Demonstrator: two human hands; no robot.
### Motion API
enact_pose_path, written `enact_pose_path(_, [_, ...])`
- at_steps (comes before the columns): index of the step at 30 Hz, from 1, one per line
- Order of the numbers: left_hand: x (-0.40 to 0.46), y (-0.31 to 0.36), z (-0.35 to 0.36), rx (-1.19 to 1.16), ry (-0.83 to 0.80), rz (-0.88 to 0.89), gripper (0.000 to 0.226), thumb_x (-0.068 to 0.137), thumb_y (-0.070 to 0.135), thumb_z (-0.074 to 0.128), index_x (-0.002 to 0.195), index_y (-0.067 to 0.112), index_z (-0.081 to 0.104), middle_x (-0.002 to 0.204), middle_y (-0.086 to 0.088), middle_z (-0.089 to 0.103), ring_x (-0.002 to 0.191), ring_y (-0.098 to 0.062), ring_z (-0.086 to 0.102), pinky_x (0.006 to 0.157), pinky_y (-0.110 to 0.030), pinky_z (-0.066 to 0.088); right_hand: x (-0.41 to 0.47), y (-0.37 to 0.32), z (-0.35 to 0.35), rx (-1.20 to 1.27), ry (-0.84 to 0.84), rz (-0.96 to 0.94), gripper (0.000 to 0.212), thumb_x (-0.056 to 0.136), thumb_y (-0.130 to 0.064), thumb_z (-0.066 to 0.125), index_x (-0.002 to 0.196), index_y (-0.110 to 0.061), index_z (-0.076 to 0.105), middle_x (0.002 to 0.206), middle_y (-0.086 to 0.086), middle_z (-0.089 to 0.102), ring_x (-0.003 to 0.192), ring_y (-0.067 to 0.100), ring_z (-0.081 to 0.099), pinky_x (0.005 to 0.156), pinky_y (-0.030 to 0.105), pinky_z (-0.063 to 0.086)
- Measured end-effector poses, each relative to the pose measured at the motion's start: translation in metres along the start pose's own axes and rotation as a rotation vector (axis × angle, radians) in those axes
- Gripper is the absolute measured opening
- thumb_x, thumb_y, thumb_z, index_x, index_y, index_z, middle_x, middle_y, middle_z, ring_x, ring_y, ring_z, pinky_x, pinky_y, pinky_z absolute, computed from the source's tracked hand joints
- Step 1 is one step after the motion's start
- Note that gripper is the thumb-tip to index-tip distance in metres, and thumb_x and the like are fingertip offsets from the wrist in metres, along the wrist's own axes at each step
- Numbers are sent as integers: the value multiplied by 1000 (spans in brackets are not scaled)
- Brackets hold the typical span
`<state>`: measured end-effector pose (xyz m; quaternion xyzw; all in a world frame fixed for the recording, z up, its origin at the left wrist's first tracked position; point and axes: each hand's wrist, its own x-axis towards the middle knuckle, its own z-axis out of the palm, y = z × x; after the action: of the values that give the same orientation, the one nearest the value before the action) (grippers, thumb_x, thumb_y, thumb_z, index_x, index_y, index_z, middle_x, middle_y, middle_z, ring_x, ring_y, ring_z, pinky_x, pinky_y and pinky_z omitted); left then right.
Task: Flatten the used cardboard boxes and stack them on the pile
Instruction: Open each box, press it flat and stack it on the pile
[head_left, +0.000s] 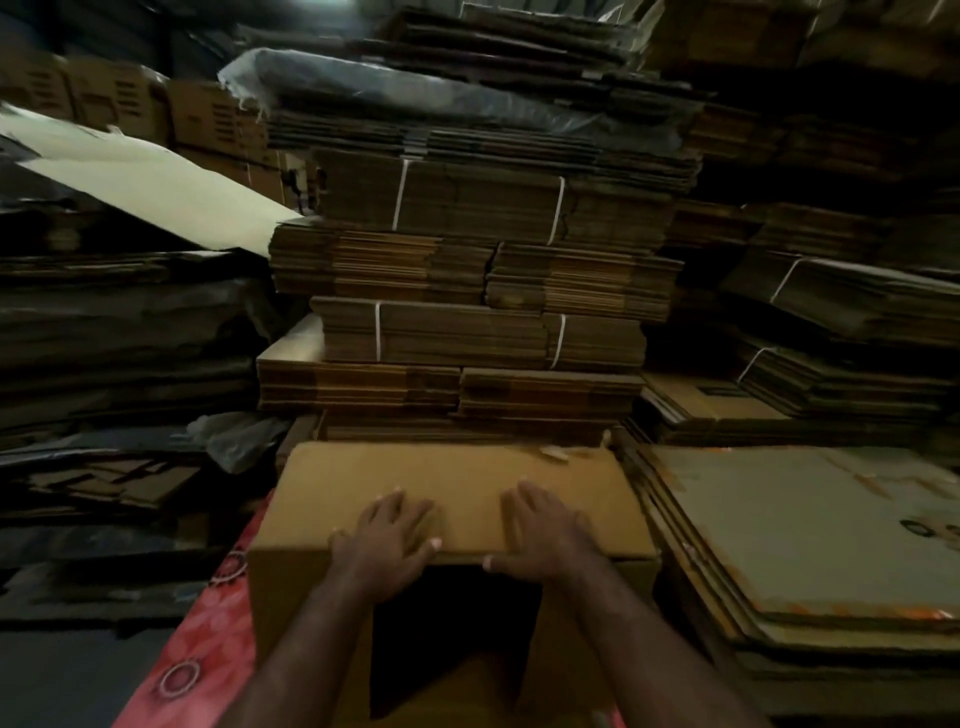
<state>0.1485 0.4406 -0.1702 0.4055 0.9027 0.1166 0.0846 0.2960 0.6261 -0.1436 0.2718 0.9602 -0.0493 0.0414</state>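
Palms spread flat, left hand (387, 540) and right hand (545, 535) press side by side on the still-standing box (415, 483) at six o'clock, likely to collapse it for the pile (810, 540) at three o'clock.

Red patterned cloth under the box, cardboard stacked on every side

A red floral-patterned cloth (208, 618) lies under the open brown cardboard box (452, 499); just right of it sits a low pile of flattened grey-brown cardboard sheets (810, 530), and behind it rises a tall stack of flattened, string-tied brown cartons (467, 332).
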Motion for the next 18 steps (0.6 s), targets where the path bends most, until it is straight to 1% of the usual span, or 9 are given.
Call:
enact_pose_path(2, [8,3,11,79,-42,-29,70,96,72,32,158,47,12,169,6,4,155,-22,9,116,-65,21,9,9,9,-23,-105,5,103,83,-69,65,161,-32,8,171,-5,-1,156,27,6,117,67,14])
enact_pose_path(3, [11,4,17,103,-59,-30,67,97,68,35,157,48,12,169,6,4,155,-21,8,115,-66,18,13,13,15,-37,-120,8,103,84,-68,65,161,-34,6,171,-5,-1,156,27,5,116,69,12])
enact_pose_path(5, [16,5,24,111,-90,-28,68,98,66,38,157,49,10,169,8,2,155,-20,4,116,-69,13,19,18,30,-54,-59,20,95,89,-60,64,160,-36,6,170,-6,2,155,27,7,114,72,10])
enact_pose_path(7, [20,7,26,90,-81,-28,69,98,64,41,157,49,9,169,9,1,156,-20,1,116,-70,11,24,20,42,-37,27,27,88,92,-43,65,159,-38,8,169,-5,7,154,27,10,114,72,8])
enact_pose_path(8, [20,7,25,90,-71,-31,69,98,63,43,157,49,9,169,9,1,156,-20,1,116,-70,11,23,21,45,-38,53,23,89,92,-38,65,159,-39,7,169,-4,6,155,27,8,114,72,6])
enact_pose_path(10, [18,5,26,102,-37,-39,68,98,60,44,156,49,10,169,9,2,155,-19,2,116,-70,12,20,23,49,-58,70,25,94,92,-37,66,160,-38,1,170,-1,0,156,29,3,117,69,2])
enact_pose_path(14, [9,-3,27,128,9,-36,70,98,59,47,156,49,10,169,8,2,155,-20,4,116,-68,18,-6,27,55,-29,83,133,106,89,-29,69,162,-25,-7,171,3,-7,157,28,-5,123,58,-1])
enact_pose_path(16, [7,-6,26,114,16,-24,70,97,59,48,156,49,11,168,8,3,155,-20,6,116,-68,19,-29,30,61,-9,76,169,110,89,-34,69,162,-21,-12,170,2,-14,157,26,-11,123,55,-6])
enact_pose_path(18, [4,-7,25,110,26,-20,69,96,59,51,155,49,14,167,7,6,154,-21,8,115,-68,20,-56,40,68,-34,75,179,105,93,-37,63,161,-17,-14,170,4,-16,156,25,-14,124,53,-8])
